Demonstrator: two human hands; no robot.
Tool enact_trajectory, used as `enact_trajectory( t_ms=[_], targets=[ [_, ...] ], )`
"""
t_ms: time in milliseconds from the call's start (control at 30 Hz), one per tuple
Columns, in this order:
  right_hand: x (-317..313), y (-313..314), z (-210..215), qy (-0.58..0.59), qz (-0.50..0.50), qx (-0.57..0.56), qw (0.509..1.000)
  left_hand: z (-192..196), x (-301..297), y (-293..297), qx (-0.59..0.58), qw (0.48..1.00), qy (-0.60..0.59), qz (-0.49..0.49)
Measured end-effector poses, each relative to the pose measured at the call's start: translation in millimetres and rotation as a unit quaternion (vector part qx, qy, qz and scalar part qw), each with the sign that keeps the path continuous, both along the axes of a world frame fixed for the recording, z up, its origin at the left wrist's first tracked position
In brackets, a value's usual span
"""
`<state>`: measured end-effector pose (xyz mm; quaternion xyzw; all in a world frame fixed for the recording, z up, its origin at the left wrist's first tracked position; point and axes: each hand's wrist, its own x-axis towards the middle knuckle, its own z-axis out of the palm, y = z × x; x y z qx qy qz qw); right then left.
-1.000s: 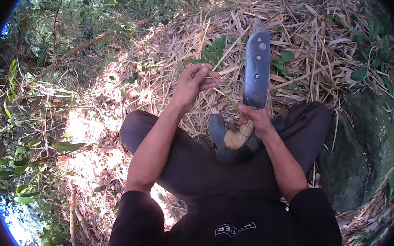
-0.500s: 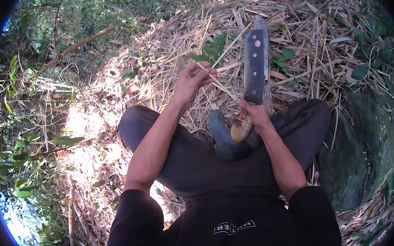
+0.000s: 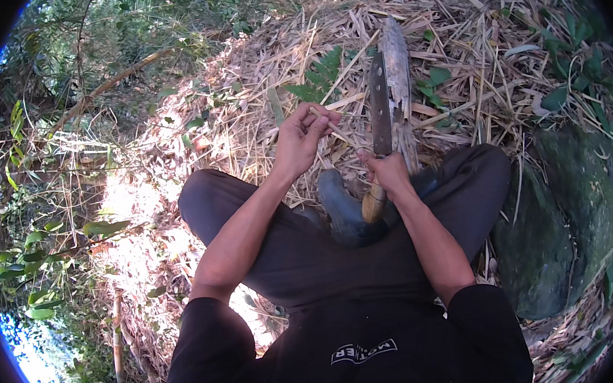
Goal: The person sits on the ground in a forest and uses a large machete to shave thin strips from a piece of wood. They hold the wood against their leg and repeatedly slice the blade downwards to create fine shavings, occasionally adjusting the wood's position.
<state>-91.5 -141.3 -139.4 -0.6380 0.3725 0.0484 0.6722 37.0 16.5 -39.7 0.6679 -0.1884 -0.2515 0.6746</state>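
Observation:
I sit with knees bent over ground strewn with dry bamboo husks. My right hand (image 3: 389,173) grips the wooden handle (image 3: 373,204) of a big knife, whose long dark blade (image 3: 380,106) points away from me, edge-on to the camera. Right behind the blade lies a grey weathered wooden stick (image 3: 398,76). My left hand (image 3: 301,138) pinches a thin pale bamboo sliver (image 3: 340,137) that runs toward the blade's base. A dark rubber boot (image 3: 342,207) shows between my knees, under both hands.
A mossy rock (image 3: 575,213) sits by my right knee. Dry straw and leaf litter (image 3: 254,73) cover the ground ahead, with small green plants (image 3: 319,75) among it. Thin fallen branches (image 3: 107,85) and undergrowth lie at the left.
The blade has turned from showing its flat side to edge-on and now stands straighter. My left hand has stayed near the blade's base with the sliver.

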Motion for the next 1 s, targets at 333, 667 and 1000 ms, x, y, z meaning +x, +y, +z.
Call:
enact_trajectory(
  t_ms=[333,667,1000],
  targets=[
    [-2.0,-9.1,-4.2,-0.079,0.001,0.1,0.992,17.6,-3.8,-7.3,-0.027,0.999,0.003,-0.022],
    [-2.6,-3.4,20.8,-0.191,-0.056,0.384,0.901,20.1,13.5,7.5,-0.137,0.981,0.122,0.061],
    [-3.3,4.3,20.0,-0.236,-0.066,0.44,0.864,24.0,9.5,3.9,-0.1,0.99,0.079,0.063]
  ],
)
